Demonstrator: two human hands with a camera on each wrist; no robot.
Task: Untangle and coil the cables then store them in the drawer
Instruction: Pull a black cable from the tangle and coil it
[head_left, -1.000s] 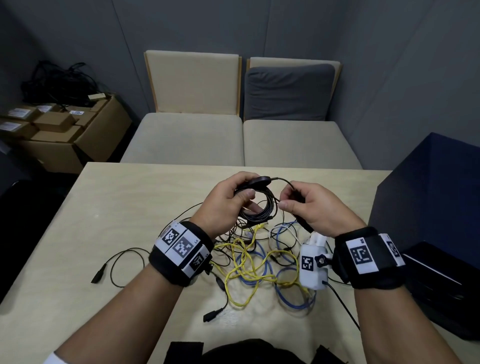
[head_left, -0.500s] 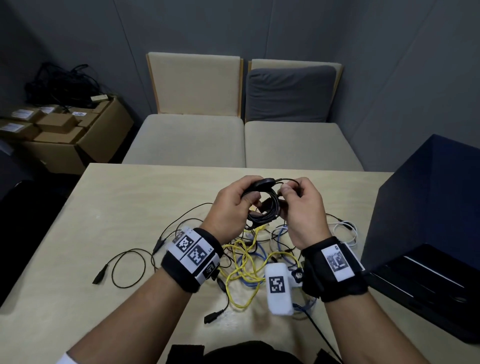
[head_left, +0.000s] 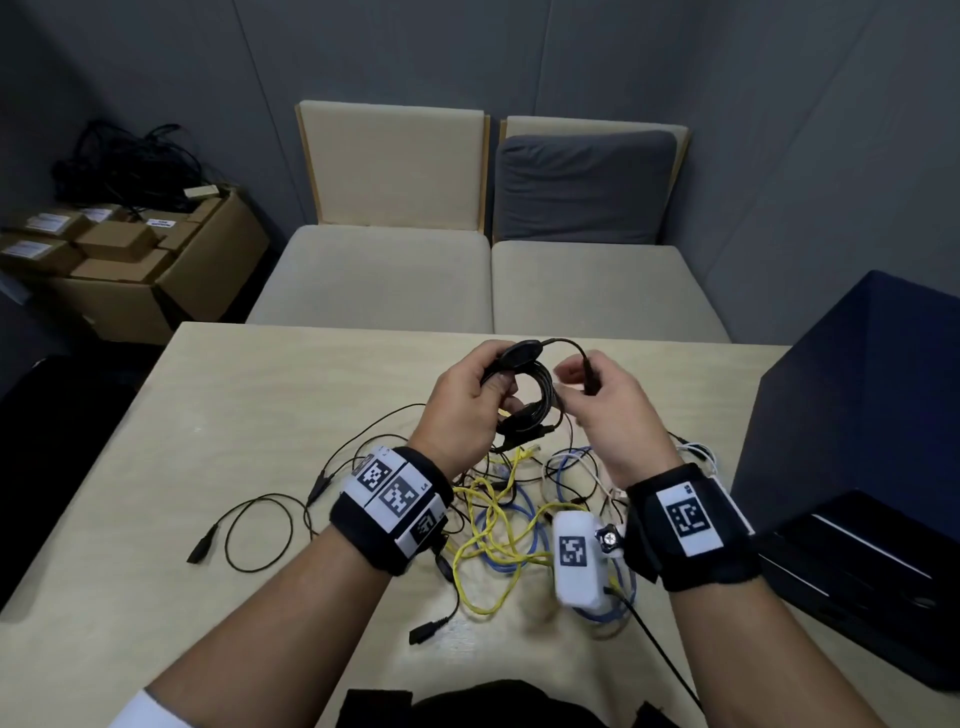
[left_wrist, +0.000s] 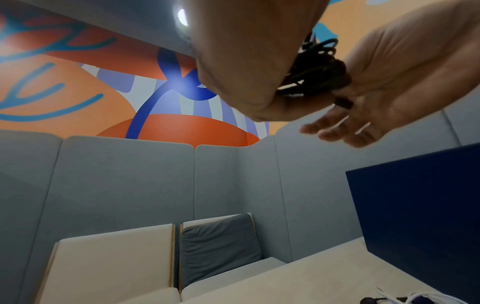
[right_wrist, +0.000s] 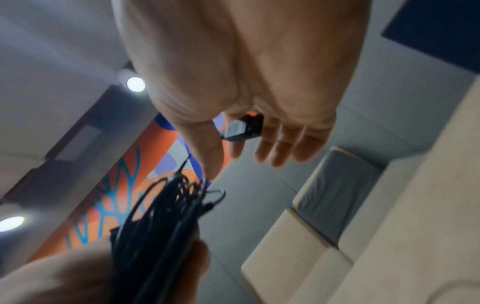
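Cables (head_left: 511, 514) lie tangled on table (head_left: 218, 415); cardboard box (head_left: 208, 270) holds smaller boxes (head_left: 111, 244).

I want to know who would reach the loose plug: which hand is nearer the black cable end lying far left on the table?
Left. The left hand is raised right of the black cable end, gripping the black coil; the right hand is farther right.

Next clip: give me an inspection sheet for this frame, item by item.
Surface: pale wooden table.
Job's things: black cable coil; dark drawer cabinet, drawer open.
Clutter: nothing seen.
Hands: left hand grips the coil; right hand pinches its plug.
Cables: yellow cable, blue cable, white cable and thin black leads tangled.
Surroundings: two chairs, cardboard boxes.
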